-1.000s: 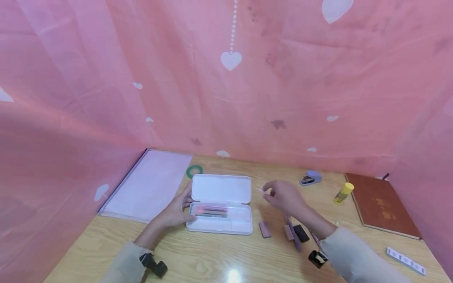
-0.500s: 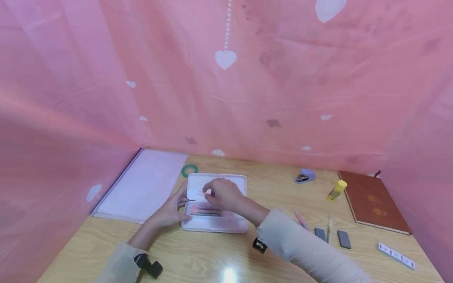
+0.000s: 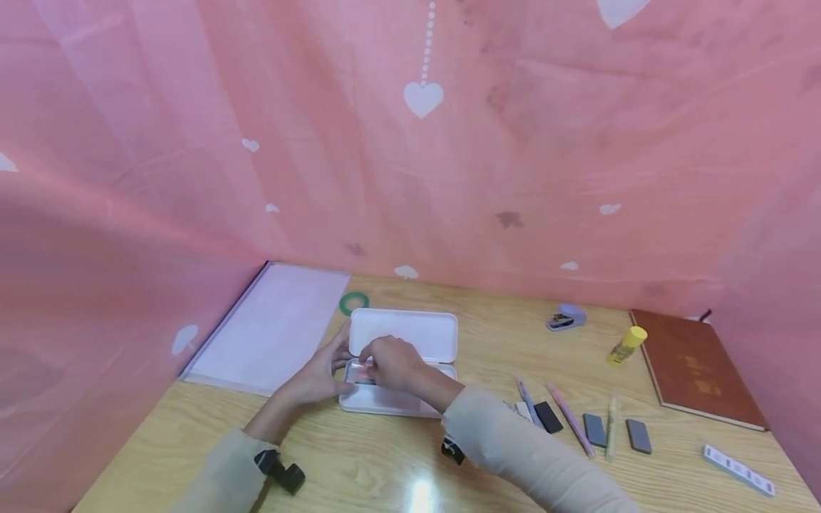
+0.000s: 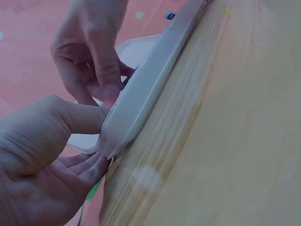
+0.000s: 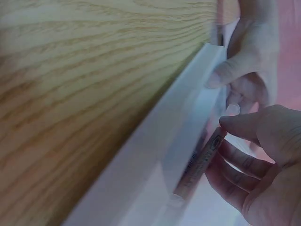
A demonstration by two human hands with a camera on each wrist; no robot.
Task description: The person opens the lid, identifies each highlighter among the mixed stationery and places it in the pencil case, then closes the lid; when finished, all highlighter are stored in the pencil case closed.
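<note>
A white pencil case (image 3: 404, 335) lies open on the table with its lid tipped back. My left hand (image 3: 316, 377) grips its left end, thumb on the near edge and fingers behind; the left wrist view shows this thumb (image 4: 87, 117) against the rim. Over the case's lower tray is my right hand (image 3: 398, 363), pinching a slim reddish pen (image 5: 200, 162) with clear ends, held low inside the tray. The pens lying in the tray are mostly hidden behind the right hand in the head view.
Right of the case lie several pens, among them a pink pen (image 3: 571, 420), plus a black eraser (image 3: 548, 417) and grey blocks (image 3: 594, 430). Farther off are a stapler (image 3: 566, 318), glue stick (image 3: 627, 346), brown notebook (image 3: 699, 370), green tape roll (image 3: 353, 303) and white folder (image 3: 272, 328).
My right hand has moved left from beside the case, across the lid, and down into the tray with the pen. My left hand stays at the case's left end.
</note>
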